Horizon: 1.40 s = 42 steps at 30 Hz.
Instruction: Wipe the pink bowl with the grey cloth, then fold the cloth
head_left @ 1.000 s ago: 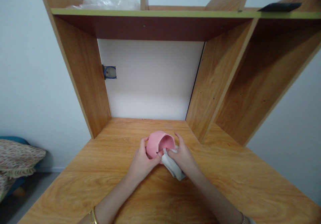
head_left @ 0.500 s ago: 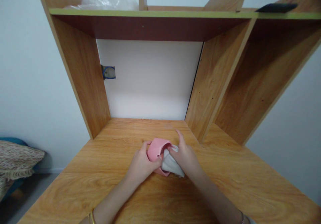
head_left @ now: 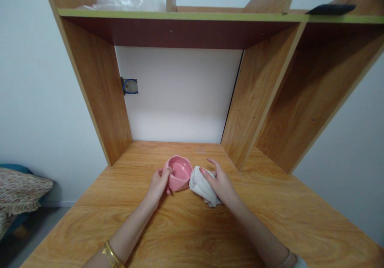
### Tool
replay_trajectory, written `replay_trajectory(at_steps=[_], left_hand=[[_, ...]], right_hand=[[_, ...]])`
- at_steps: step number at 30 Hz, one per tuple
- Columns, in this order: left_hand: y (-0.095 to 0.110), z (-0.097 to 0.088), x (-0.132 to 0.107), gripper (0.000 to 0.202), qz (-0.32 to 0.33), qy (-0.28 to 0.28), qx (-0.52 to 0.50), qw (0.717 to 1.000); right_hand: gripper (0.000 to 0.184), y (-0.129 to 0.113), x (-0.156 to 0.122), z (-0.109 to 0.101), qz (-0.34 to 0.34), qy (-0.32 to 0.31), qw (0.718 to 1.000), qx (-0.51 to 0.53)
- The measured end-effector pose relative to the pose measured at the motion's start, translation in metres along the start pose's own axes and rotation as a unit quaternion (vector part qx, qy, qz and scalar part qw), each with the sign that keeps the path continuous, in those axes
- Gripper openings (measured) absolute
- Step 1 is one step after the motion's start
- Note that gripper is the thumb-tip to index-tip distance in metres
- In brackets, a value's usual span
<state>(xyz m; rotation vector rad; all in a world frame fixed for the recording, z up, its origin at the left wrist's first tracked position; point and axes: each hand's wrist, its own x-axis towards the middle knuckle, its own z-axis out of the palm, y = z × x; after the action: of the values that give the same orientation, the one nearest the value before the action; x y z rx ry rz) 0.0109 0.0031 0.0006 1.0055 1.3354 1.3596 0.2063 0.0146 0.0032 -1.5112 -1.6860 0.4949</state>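
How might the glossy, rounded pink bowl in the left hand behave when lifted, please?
The glossy, rounded pink bowl is probably stiff, showing no sag in the left hand. It may be slippery, given its shiny inside; its curved wall could let it roll.

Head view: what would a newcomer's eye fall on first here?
Probably the glossy pink bowl, gripped by the left hand at the middle of the wooden desktop. Just right of it, the right hand holds a folded white cloth. Next might come the crumpled clear plastic on the upper shelf, at left.
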Motion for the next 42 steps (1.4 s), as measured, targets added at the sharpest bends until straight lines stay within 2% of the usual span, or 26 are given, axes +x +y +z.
replay_trajectory(at_steps=[4,6,9,12,21,24,28,32,37,42], left_hand=[[-0.001,-0.008,0.007,0.035,-0.012,0.004,-0.060,0.998],[0.000,-0.011,0.009,0.037,-0.022,0.001,-0.088,0.996],[0.000,-0.013,0.010,0.037,-0.037,-0.003,-0.125,0.991],[0.001,-0.014,0.011,0.036,-0.049,-0.006,-0.155,0.987],[-0.003,-0.015,0.014,0.036,-0.049,-0.022,-0.150,0.987],[-0.005,-0.012,0.014,0.037,-0.040,-0.035,-0.120,0.991],[-0.005,-0.006,0.010,0.036,-0.028,-0.042,-0.083,0.995],[-0.003,-0.002,0.004,0.034,-0.022,-0.046,-0.060,0.997],[-0.002,0.001,0.005,0.039,-0.009,-0.051,-0.063,0.997],[-0.001,0.009,-0.001,0.050,0.010,-0.076,-0.056,0.995]], right_hand=[[0.044,0.007,0.007,-0.004,-0.051,-0.025,0.998,-0.030],[0.044,0.012,0.011,-0.009,-0.067,-0.029,0.995,-0.070],[0.041,0.021,0.016,-0.016,-0.038,-0.028,0.990,-0.131],[0.038,0.026,0.016,-0.016,-0.021,-0.039,0.989,-0.142],[0.043,-0.003,-0.001,0.007,-0.060,-0.115,0.990,-0.057],[0.035,-0.010,-0.004,0.009,-0.068,-0.092,0.993,0.018],[0.035,-0.014,-0.003,0.010,-0.054,-0.057,0.990,0.113],[0.040,-0.016,-0.003,0.014,-0.016,-0.038,0.992,0.116],[0.044,-0.024,-0.007,0.020,0.017,-0.106,0.982,0.158],[0.037,-0.026,-0.009,0.021,0.045,-0.083,0.978,0.184]])
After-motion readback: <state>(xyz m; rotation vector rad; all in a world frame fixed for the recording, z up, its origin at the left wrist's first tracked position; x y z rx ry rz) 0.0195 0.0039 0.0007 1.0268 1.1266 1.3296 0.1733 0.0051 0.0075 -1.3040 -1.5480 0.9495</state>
